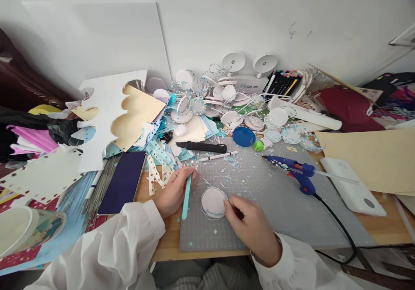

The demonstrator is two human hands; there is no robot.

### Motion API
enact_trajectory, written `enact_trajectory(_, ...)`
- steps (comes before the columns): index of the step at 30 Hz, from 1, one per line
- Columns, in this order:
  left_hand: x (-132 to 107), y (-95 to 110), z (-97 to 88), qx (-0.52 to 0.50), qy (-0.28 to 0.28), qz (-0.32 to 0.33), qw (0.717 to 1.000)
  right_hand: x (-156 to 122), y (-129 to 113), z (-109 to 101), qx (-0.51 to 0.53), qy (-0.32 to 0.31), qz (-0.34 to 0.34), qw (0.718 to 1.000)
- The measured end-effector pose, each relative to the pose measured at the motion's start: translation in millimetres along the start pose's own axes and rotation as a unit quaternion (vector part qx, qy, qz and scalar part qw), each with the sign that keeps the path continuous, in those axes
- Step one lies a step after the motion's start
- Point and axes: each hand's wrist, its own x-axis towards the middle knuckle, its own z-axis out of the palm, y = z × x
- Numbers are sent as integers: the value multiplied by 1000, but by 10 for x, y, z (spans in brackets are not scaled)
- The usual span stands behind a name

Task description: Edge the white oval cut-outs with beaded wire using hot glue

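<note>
My left hand (177, 190) is closed around a flat teal stick with a rounded end (186, 201), which points down toward me; whether it is one half of a tweezer cannot be made out. A tiny pale piece shows near its upper tip. On the grey cutting mat (275, 221) lies a white disc (213, 201) with thin wire around its edge and small blue bits along its lower rim. The fingers of my right hand (249, 223) are pinched together at the disc's right edge. What sits between those fingertips is hidden.
A blue glue gun (296, 171) lies on the mat, its cord running off right. Behind are a black box cutter (202, 146), a white pen (218, 156), a blue lid (244, 137) and piled wired discs (197, 87). A phone (122, 182) and paper cup (32, 229) stand left.
</note>
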Motion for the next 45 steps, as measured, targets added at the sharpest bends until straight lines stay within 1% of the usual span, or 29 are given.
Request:
enact_trajectory(2, -7, 28, 11, 2, -12, -4, 1000, -12, 62, -89, 12, 14, 27, 999)
enact_trajectory(4, -11, 50, 18, 5, -21, -6, 1000, -52, 173, -220, 13, 53, 83, 995)
enact_trajectory(6, -11, 51, 12, 9, -26, -5, 1000, -111, 329, -369, -19, 122, 154, 980)
enact_trajectory(8, -8, 31, -8, 15, -31, -4, 999, -171, 512, -501, -69, 212, 201, 954)
enact_trajectory(10, -5, -1, -34, 23, -36, -4, 999, -210, 699, -597, -127, 286, 208, 927)
enact_trajectory(12, -6, -30, -56, 32, -39, -3, 999, -216, 867, -657, -208, 318, 194, 904)
enact_trajectory(13, -8, -40, -63, 38, -40, -3, 998, -205, 939, -677, -246, 319, 194, 895)
enact_trajectory(15, -13, -48, -68, 52, -41, -5, 998, -165, 1056, -703, -296, 302, 190, 886)
enact_trajectory(19, -23, -32, -56, 86, -41, -11, 995, -77, 1217, -726, -332, 278, 184, 882)
enact_trajectory(22, -27, -16, -38, 107, -35, -14, 994, -45, 1315, -716, -372, 225, 184, 882)
enact_trajectory(24, -30, -5, -27, 118, -30, -16, 992, -26, 1358, -719, -380, 204, 175, 885)
enact_trajectory(26, -32, 4, -20, 126, -28, -17, 992, 14, 1361, -754, -382, 209, 166, 885)
enact_trajectory(27, -32, 8, -18, 129, -27, -17, 991, 48, 1342, -787, -388, 216, 168, 880)
enact_trajectory(29, -31, 13, -17, 136, -26, -15, 990, 145, 1264, -874, -392, 234, 182, 871)
enact_trajectory(30, -30, 15, -18, 139, -26, -13, 990, 207, 1208, -920, -380, 258, 197, 866)
enact_trajectory(32, -29, 20, -16, 146, -27, -7, 989, 351, 1073, -992, -322, 267, 215, 882)
enact_trajectory(34, -29, 28, -11, 154, -29, -3, 988, 503, 929, -1009, -281, 271, 231, 891)
enact_trajectory(36, -30, 37, -4, 163, -34, -1, 986, 646, 795, -953, -261, 284, 216, 897)
enact_trajectory(38, -29, 45, 3, 172, -39, -1, 984, 763, 679, -834, -228, 285, 182, 913)
enact_trajectory(40, -24, 45, 4, 179, -46, -1, 983, 837, 583, -677, -182, 273, 152, 932)
enact_trajectory(42, -20, 33, -1, 183, -53, -4, 982, 856, 514, -517, -131, 260, 131, 948)
enact_trajectory(45, -24, 4, -14, 188, -71, -4, 980, 792, 465, -330, -62, 242, 97, 963)
